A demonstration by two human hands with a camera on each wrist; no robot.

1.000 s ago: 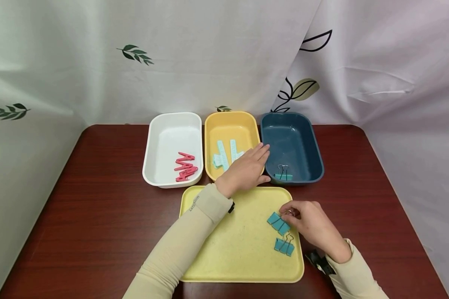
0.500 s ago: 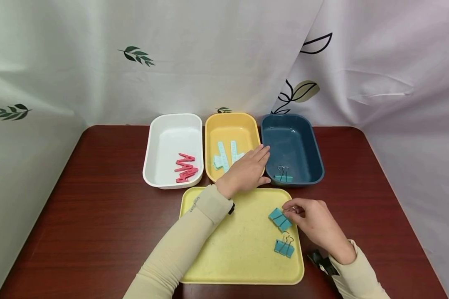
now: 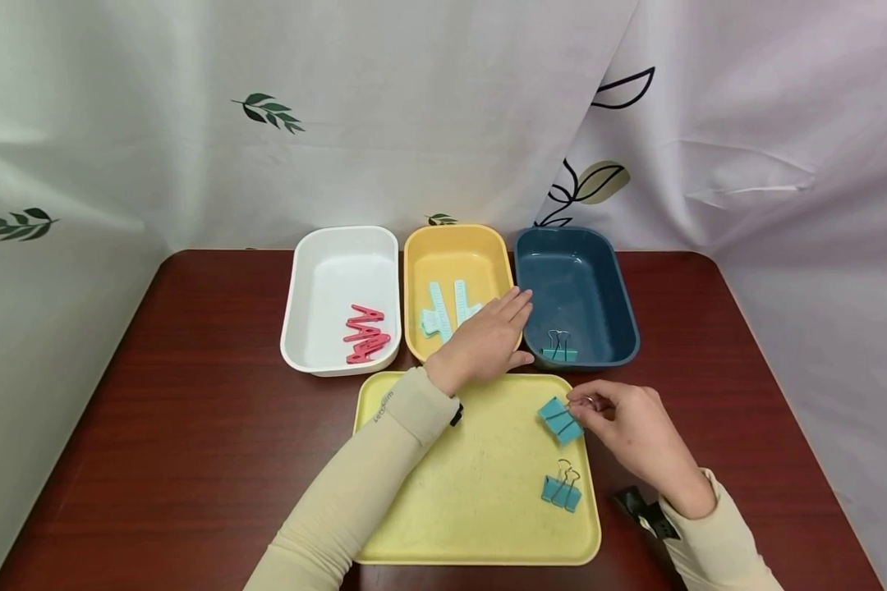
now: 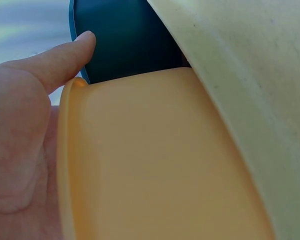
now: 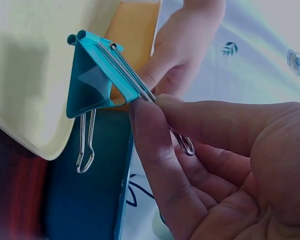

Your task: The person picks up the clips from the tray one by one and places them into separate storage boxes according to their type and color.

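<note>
My right hand [image 3: 639, 431] pinches a teal binder clip [image 3: 561, 420] by one wire handle, between thumb and forefinger, over the yellow tray's [image 3: 480, 525] right edge. In the right wrist view the clip [image 5: 97, 75] hangs sideways with its other handle sticking down. A second teal binder clip [image 3: 562, 492] lies on the tray below it. My left hand [image 3: 484, 338] spreads with straight fingers over the near right corner of the orange-yellow bin [image 3: 458, 238], its fingertips at the dark blue bin's [image 3: 576, 238] left rim. In the left wrist view the thumb [image 4: 85, 47] overlaps the blue bin's wall.
One teal binder clip [image 3: 559, 351] stands inside the blue bin. Pale blue ruler-like clips [image 3: 439, 312] lie in the orange-yellow bin, partly behind the left hand. Several pink clothespins [image 3: 365, 336] are in the white bin [image 3: 306, 271]. A patterned curtain hangs behind the brown table [image 3: 192, 410].
My right hand has lifted the pinched binder clip up and right, away from the second clip on the tray. My left hand stays in place.
</note>
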